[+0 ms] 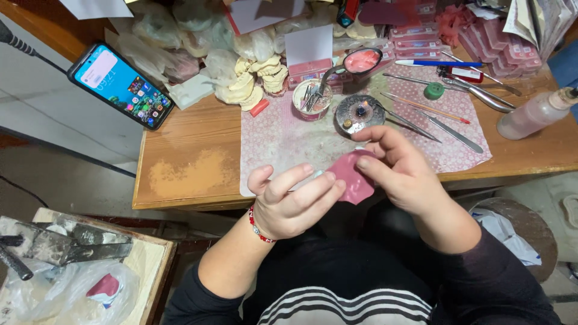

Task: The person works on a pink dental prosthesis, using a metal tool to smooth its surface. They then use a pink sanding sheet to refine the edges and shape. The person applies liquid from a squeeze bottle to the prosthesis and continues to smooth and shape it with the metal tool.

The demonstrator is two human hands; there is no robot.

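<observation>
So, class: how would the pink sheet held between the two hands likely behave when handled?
The pink sheet probably flexes easily: it curves between the left hand and right hand. Its thinness suggests it is light. The uneven edge hints it may tear or deform.

Left hand (293, 201) and right hand (400, 168) meet close together — fingers curled, pinching.

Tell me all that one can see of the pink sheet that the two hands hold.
The pink sheet is a thin, flat piece of matte, dusky pink material that looks like softened wax, with an uneven outline and a rounded lower corner. It is held in the air just in front of the wooden table's edge, above the person's lap. The right hand pinches its upper right side between the fingers, and the fingertips of the left hand touch its left edge. Part of it is hidden behind the fingers.
</observation>
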